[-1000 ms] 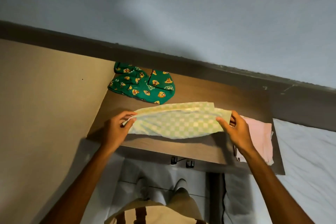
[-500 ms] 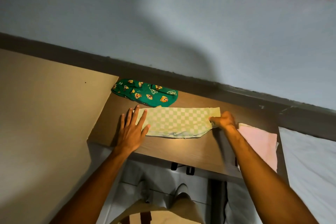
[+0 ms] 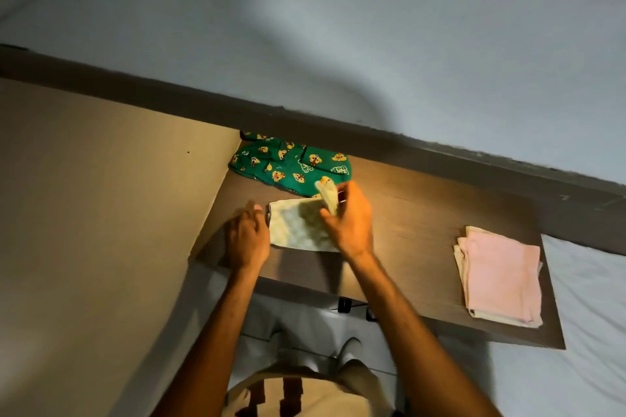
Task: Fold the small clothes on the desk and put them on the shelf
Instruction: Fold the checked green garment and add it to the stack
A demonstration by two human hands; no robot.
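Observation:
A pale green checked cloth lies on the brown desk, doubled over to about half its width. My right hand grips its right end, lifted and carried over toward the left. My left hand rests at the cloth's left edge, fingers down on the desk. Behind them, against the wall, lies a crumpled green garment with cartoon prints. A folded pink cloth stack sits at the desk's right end.
A tan panel bounds the desk on the left. A light blue wall rises behind a dark ledge. A white bed sheet lies to the right. My legs and feet show under the desk's front edge.
The cloth was laid flat on the desk, then my right hand carried its right end leftward, folding it over. My left hand slid to the cloth's left edge. The view tilted, showing more desk.

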